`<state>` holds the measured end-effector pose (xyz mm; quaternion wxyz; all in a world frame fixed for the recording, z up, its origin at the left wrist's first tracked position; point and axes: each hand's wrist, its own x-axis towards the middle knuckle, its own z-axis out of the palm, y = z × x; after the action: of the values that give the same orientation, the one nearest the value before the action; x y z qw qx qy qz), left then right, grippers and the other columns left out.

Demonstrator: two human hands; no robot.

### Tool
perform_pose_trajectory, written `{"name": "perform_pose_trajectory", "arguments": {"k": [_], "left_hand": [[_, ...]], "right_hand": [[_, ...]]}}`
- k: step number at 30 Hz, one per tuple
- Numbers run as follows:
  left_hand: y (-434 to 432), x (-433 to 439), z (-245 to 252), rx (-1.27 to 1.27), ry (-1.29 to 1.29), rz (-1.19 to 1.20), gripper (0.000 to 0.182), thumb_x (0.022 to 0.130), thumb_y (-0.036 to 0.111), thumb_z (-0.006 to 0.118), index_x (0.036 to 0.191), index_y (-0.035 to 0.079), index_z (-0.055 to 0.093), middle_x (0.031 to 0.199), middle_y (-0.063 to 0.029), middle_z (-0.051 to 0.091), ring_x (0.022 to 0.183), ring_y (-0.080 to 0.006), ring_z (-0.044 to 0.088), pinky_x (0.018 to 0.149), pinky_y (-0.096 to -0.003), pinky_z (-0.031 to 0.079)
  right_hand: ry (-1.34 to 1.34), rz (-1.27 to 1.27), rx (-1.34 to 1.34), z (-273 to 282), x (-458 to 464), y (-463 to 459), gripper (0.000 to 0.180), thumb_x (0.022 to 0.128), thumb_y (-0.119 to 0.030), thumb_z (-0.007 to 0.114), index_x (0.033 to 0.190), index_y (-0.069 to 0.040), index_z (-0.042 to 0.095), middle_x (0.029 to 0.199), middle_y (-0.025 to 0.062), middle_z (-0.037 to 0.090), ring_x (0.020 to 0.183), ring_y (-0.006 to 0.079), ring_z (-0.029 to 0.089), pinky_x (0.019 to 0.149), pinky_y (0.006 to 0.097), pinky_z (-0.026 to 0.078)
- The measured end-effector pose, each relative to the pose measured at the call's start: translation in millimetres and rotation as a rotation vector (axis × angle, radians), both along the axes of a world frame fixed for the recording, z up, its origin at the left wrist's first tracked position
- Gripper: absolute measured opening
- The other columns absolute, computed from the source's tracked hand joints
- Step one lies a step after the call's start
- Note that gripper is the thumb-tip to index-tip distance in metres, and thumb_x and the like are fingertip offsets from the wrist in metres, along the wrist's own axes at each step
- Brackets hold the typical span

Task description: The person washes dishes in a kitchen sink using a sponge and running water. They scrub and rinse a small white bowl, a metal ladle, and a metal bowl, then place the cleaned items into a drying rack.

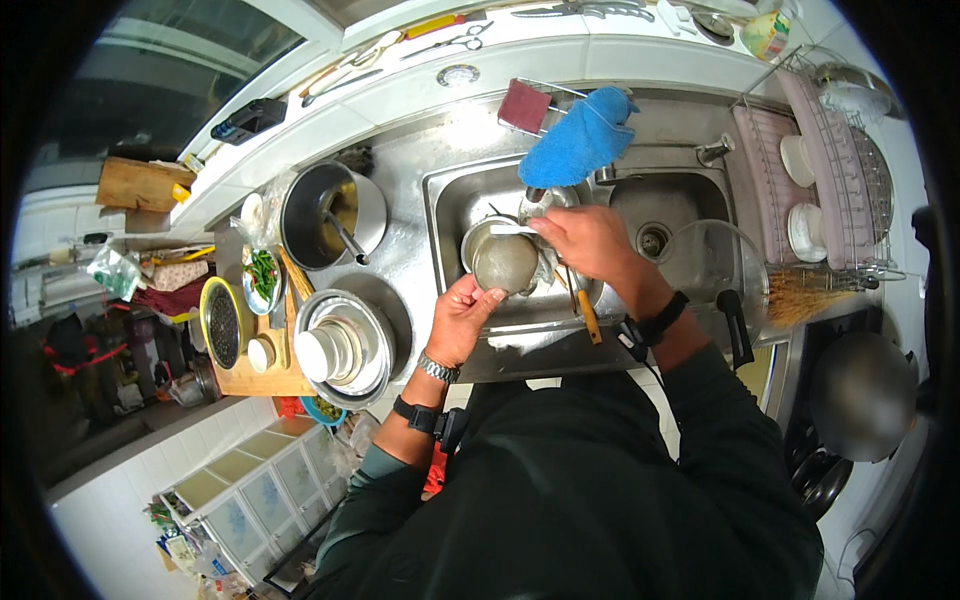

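Observation:
Over the left sink basin [450, 195], my left hand [466, 313] grips the near rim of a small round bowl [507, 264] that looks greyish inside. My right hand [581, 238] pinches a short white strip-like object [513, 230] lying across the bowl's far side; its exact kind I cannot tell. Beneath the bowl, another metal bowl [471, 241] is partly covered. A wet cloth or bag shows beside it, partly hidden. A yellow-handled utensil [589, 319] leans over the basin's near edge. The faucet lies partly under a blue cloth [577, 139] beyond my right hand.
To the left stand a deep pot [367, 217] with a ladle, stacked metal basins [386, 341] with white bowls, and a plate of chopped green vegetables [262, 279]. On the right are a glass lid [709, 262], a dish rack [806, 97] and a straw brush [806, 292].

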<state>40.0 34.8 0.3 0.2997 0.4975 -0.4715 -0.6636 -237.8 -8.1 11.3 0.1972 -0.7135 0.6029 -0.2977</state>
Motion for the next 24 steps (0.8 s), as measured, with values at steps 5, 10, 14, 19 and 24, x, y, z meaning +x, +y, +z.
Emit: {"name": "perform_pose_trajectory", "arguments": {"k": [5, 10, 14, 19, 24], "left_hand": [[-1, 7, -4, 0.022, 0.068, 0.037, 0.007, 0.111, 0.010, 0.079, 0.116, 0.007, 0.076, 0.091, 0.0119, 0.059, 0.080, -0.0013, 0.047, 0.073, -0.0208, 0.041], [-5, 18, -4, -0.035, 0.046, 0.029, 0.010, 0.110, 0.008, 0.079, 0.120, 0.006, 0.075, 0.089, 0.0118, 0.059, 0.079, -0.0019, 0.049, 0.071, -0.0213, 0.041], [-7, 21, -5, 0.067, 0.136, 0.155, 0.013, 0.110, 0.006, 0.078, 0.122, 0.005, 0.074, 0.089, 0.0109, 0.059, 0.078, -0.0027, 0.051, 0.069, -0.0216, 0.041], [-3, 9, -7, 0.029, 0.095, 0.017, 0.009, 0.110, 0.007, 0.079, 0.119, 0.006, 0.076, 0.091, 0.0109, 0.062, 0.080, -0.0018, 0.051, 0.071, -0.0215, 0.043], [-9, 10, -3, 0.021, 0.070, 0.038, 0.008, 0.111, 0.010, 0.079, 0.119, 0.007, 0.077, 0.091, 0.0115, 0.062, 0.080, -0.0010, 0.049, 0.071, -0.0213, 0.042]], "right_hand": [[-0.020, 0.014, -0.025, -5, -5, 0, 0.045, 0.111, -0.045, 0.072, 0.085, -0.009, 0.068, 0.074, 0.0182, 0.068, 0.070, 0.0449, 0.069, 0.061, 0.0553, 0.051], [-0.069, 0.014, 0.016, -16, -9, 8, 0.047, 0.110, -0.050, 0.072, 0.087, -0.010, 0.073, 0.077, 0.0184, 0.071, 0.073, 0.0460, 0.071, 0.063, 0.0564, 0.053], [-0.085, -0.067, 0.198, -24, -9, 20, 0.046, 0.110, -0.049, 0.073, 0.090, -0.008, 0.073, 0.077, 0.0191, 0.071, 0.074, 0.0460, 0.071, 0.064, 0.0555, 0.053], [-0.237, -0.064, 0.119, -29, 2, 18, 0.043, 0.110, -0.048, 0.073, 0.091, -0.009, 0.073, 0.080, 0.0196, 0.072, 0.075, 0.0461, 0.072, 0.067, 0.0560, 0.054], [-0.115, -0.042, -0.049, -26, -10, 12, 0.042, 0.109, -0.046, 0.074, 0.088, -0.009, 0.073, 0.082, 0.0196, 0.074, 0.078, 0.0460, 0.073, 0.066, 0.0552, 0.056]]}}
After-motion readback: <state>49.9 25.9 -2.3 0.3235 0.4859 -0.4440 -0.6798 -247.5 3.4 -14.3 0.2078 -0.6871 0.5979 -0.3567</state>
